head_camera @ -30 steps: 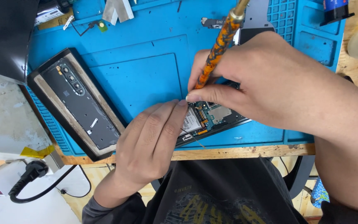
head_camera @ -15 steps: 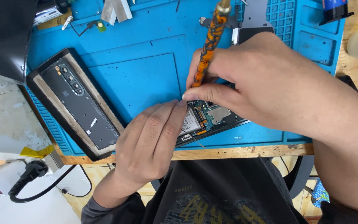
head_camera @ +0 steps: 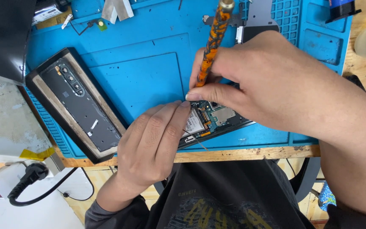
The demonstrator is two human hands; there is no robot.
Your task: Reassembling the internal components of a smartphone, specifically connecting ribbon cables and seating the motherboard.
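An opened phone (head_camera: 215, 120) lies on the blue work mat (head_camera: 149, 72) near the front edge, its circuit board and metal shields showing. My right hand (head_camera: 272, 85) grips an orange patterned screwdriver (head_camera: 212, 40), held nearly upright with its tip down at the board, hidden behind my thumb. My left hand (head_camera: 153, 144) rests on the phone's left end, fingertips touching the board beside the right thumb. A thin dark wire sticks out below the phone.
A detached black phone back panel (head_camera: 75, 106) with camera holes lies face down at the left of the mat. Small metal parts (head_camera: 255, 19) sit at the mat's top. A black power plug (head_camera: 30, 176) and cable lie lower left. The wooden table edge (head_camera: 242, 153) runs below.
The screwdriver's top has swung left and more upright. My right hand shifted slightly left with it. My left hand has stayed on the phone.
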